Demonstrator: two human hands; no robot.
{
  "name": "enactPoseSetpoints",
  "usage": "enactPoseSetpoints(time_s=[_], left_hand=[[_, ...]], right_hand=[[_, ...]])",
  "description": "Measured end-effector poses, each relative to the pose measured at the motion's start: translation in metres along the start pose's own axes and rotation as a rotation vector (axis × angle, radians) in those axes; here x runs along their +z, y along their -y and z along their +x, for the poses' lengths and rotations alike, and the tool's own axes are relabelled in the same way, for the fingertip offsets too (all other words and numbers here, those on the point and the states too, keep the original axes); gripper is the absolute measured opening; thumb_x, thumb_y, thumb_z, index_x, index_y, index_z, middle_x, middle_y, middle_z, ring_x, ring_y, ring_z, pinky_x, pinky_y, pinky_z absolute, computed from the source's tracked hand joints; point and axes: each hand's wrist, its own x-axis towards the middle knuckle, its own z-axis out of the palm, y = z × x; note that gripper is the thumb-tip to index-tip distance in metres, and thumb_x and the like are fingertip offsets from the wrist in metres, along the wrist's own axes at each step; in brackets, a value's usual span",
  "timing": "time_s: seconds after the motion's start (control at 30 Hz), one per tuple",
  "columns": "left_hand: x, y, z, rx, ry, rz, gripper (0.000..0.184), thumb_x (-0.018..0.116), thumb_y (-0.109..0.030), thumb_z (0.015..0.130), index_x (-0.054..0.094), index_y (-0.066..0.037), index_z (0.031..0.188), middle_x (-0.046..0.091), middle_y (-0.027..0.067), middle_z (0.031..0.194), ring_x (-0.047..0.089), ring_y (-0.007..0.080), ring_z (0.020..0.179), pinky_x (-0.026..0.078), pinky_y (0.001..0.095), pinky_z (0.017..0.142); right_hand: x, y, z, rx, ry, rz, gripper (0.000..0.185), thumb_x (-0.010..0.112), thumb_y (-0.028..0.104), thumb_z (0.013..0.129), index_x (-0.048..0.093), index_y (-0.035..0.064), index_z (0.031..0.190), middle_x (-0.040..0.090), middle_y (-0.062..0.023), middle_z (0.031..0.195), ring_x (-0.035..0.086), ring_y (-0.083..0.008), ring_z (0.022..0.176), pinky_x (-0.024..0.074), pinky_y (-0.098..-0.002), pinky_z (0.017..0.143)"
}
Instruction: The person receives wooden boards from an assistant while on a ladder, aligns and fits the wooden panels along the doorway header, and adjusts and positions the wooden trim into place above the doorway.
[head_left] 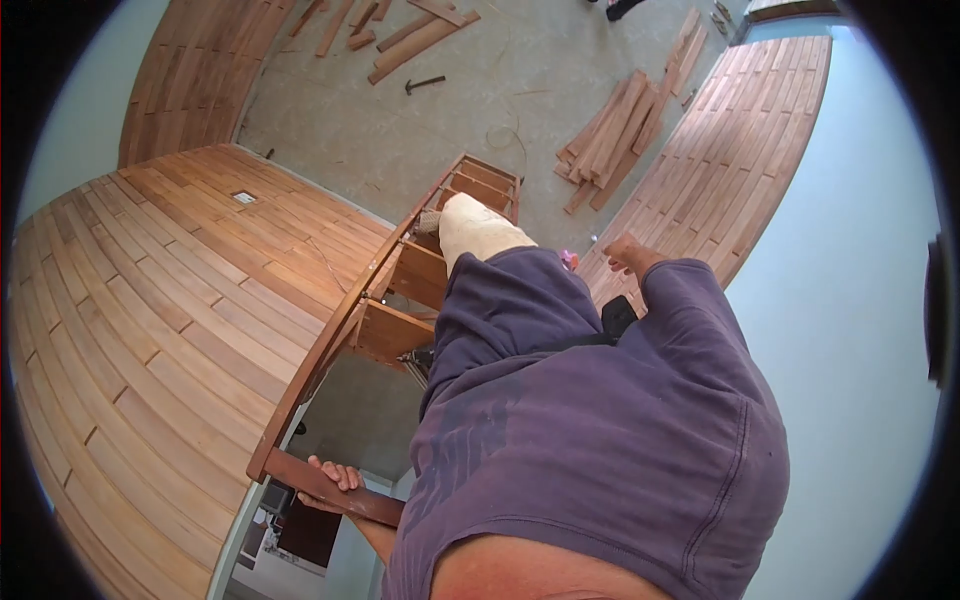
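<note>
At the lower left my left hand (335, 482) is wrapped round the reddish-brown end board (310, 478) of a long wooden frame. The frame's long rail (340, 315) runs from there up to the top middle, with wooden crosspieces (418, 275) between its sides. My right hand (628, 254) is at the right, beside my body and in front of the plank-covered wall; its fingers are partly bent and apart, with nothing seen in them. A pale-clothed knee (478, 228) lies against the frame's far part.
Wood-plank cladding (180, 290) spreads over the left, with a small metal plate (243, 197) in it. More planks line the right wall (745, 140). Loose boards (620, 130) and a hammer (424, 85) lie on the grey floor (340, 120). Below the frame, a lower room shows.
</note>
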Motion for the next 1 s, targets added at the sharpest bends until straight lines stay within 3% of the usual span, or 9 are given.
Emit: enactPoseSetpoints(time_s=[0.2, 0.47, 0.6, 0.8, 1.0], left_hand=[[0.001, -0.002, 0.001, -0.007, 0.034, 0.02, 0.082, 0.053, -0.062, 0.089, 0.036, -0.001, 0.141, 0.06, 0.0194, 0.089, 0.059, 0.026, 0.065, 0.048, 0.0402, 0.053], [0.004, 0.002, -0.001, 0.075, -0.052, 0.048, 0.076, 0.049, -0.061, 0.092, 0.044, 0.003, 0.133, 0.063, 0.0218, 0.091, 0.063, 0.0262, 0.065, 0.052, 0.0391, 0.053], [0.007, 0.004, -0.002, 0.073, -0.09, 0.066, 0.074, 0.046, -0.062, 0.093, 0.045, 0.001, 0.132, 0.063, 0.0193, 0.087, 0.062, 0.025, 0.061, 0.05, 0.0377, 0.05], [0.026, 0.007, -0.001, 0.088, -0.225, 0.101, 0.071, 0.044, -0.064, 0.092, 0.047, -0.002, 0.128, 0.063, 0.0155, 0.08, 0.057, 0.0226, 0.054, 0.049, 0.0358, 0.047], [0.022, 0.008, -0.003, 0.112, -0.254, 0.115, 0.073, 0.043, -0.067, 0.091, 0.049, -0.003, 0.126, 0.062, 0.0138, 0.077, 0.054, 0.0206, 0.051, 0.046, 0.0347, 0.043]], right_hand=[[-0.023, 0.017, 0.012, 0.005, 0.024, 0.119, 0.044, 0.061, 0.03, 0.094, 0.053, 0.0063, 0.13, 0.066, -0.0152, 0.118, 0.068, -0.0296, 0.097, 0.0507, -0.0557, 0.088], [-0.039, 0.039, 0.0, -0.007, 0.008, 0.174, 0.044, 0.061, 0.028, 0.094, 0.052, 0.0058, 0.131, 0.066, -0.0164, 0.114, 0.069, -0.0288, 0.091, 0.052, -0.0555, 0.086], [-0.037, 0.058, -0.012, -0.14, -0.003, 0.142, 0.045, 0.063, 0.029, 0.092, 0.053, 0.0039, 0.128, 0.066, -0.0177, 0.11, 0.068, -0.0281, 0.09, 0.0521, -0.0526, 0.083], [-0.005, 0.11, -0.024, -0.407, -0.203, 0.145, 0.04, 0.062, 0.029, 0.092, 0.054, 0.0043, 0.122, 0.065, -0.0153, 0.103, 0.065, -0.0268, 0.085, 0.05, -0.0492, 0.076], [0.005, 0.121, -0.023, -0.5, -0.206, 0.122, 0.035, 0.061, 0.028, 0.091, 0.054, 0.0047, 0.116, 0.063, -0.0129, 0.097, 0.063, -0.0255, 0.079, 0.0478, -0.0457, 0.07]])
